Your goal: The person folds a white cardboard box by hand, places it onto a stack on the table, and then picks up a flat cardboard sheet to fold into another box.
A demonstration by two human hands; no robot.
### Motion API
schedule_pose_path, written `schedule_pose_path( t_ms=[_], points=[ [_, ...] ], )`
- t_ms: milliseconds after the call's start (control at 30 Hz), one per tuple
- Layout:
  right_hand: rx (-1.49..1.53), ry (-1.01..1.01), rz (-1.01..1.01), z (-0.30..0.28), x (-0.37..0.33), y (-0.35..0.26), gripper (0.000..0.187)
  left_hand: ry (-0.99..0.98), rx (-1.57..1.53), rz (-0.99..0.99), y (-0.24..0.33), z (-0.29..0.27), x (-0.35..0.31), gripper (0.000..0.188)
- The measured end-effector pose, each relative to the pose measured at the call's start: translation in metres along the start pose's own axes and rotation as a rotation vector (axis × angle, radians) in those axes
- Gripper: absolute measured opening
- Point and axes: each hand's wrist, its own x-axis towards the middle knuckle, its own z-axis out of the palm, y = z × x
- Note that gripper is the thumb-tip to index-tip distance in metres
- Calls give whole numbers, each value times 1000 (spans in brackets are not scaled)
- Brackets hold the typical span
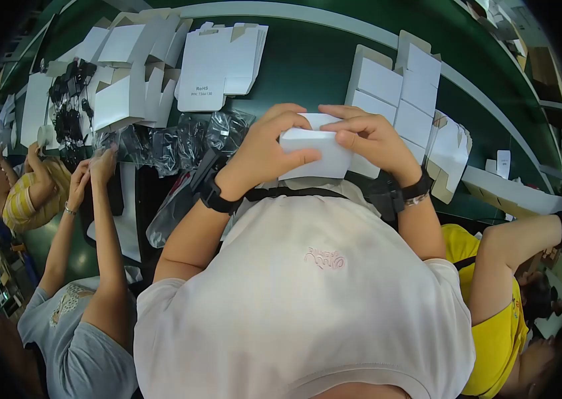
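Note:
A small white cardboard box [317, 156] is held in front of my chest, at the near edge of the green table. My left hand [269, 143] grips its left side, the thumb across the near face and the fingers over the top. My right hand [375, 138] holds the right side, its thumb and fingers at the top edge around a flap. A gap shows between the flap and the near wall at the top. What is inside the box is hidden.
Flat unfolded white cartons [211, 70] lie at the back left. Bagged black items [191, 136] sit left of my hand, near tangled black cables [71, 106]. White boxes [381, 83] stand in rows at the right. Co-workers are on both sides, one with raised hands [95, 169].

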Motion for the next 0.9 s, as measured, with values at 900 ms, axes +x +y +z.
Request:
schedule_pose_path(
  t_ms=[900],
  points=[
    [-762, 362, -566, 28, -16, -56, 30, 474, 278, 641, 25, -6, 3, 47]
  ],
)
